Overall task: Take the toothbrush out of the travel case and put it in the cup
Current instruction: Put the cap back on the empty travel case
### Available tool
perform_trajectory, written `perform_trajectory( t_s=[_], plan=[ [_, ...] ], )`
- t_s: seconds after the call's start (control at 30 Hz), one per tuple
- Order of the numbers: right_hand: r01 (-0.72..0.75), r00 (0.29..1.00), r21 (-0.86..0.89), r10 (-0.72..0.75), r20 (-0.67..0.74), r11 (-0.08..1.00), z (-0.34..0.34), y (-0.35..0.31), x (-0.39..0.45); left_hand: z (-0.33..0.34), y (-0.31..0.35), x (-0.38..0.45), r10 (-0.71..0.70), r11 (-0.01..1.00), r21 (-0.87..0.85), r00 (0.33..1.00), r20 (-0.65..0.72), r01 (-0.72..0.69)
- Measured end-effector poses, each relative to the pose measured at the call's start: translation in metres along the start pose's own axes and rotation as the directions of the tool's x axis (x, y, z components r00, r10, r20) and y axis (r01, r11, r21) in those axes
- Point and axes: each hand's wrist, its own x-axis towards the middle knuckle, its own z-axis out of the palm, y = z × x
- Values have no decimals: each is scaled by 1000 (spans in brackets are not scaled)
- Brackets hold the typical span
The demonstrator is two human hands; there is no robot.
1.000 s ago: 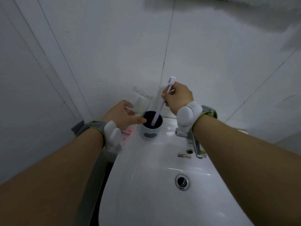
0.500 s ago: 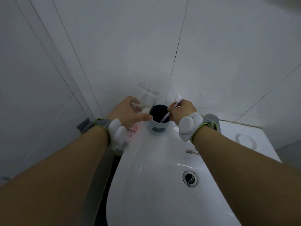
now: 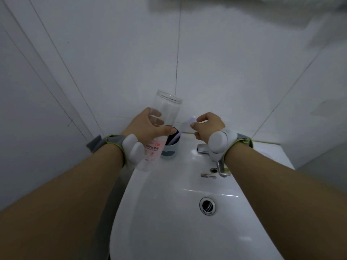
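A pale purple toothbrush [image 3: 178,135] stands slanted in the grey-blue cup [image 3: 170,152] at the sink's back edge, handle down inside, head up to the right. My right hand [image 3: 209,125] is just right of the cup, its thumb and forefinger tips still at the brush head. My left hand [image 3: 147,129] grips a clear travel case [image 3: 166,109] with a pink label, held upright with its open mouth up, right beside the cup's left side. The case looks empty.
The white sink [image 3: 150,194] fills the lower middle, with its drain [image 3: 207,205] and a chrome faucet [image 3: 203,149] under my right wrist. White tiled walls close in behind and on the left. Both wrists wear white devices on grey straps.
The toothbrush has gone deeper into the cup and leans right. My right hand slid from the shaft up to the brush head. The left hand keeps the case beside the cup.
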Motion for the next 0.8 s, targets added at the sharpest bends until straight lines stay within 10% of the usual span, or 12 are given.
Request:
perform_trajectory(
  t_s=[0.8],
  plan=[
    [-184, 981, -187, 167, -103, 965, -190, 123, 31, 199, 97, 14, 109, 994, -46, 954, 279, -100]
  ],
)
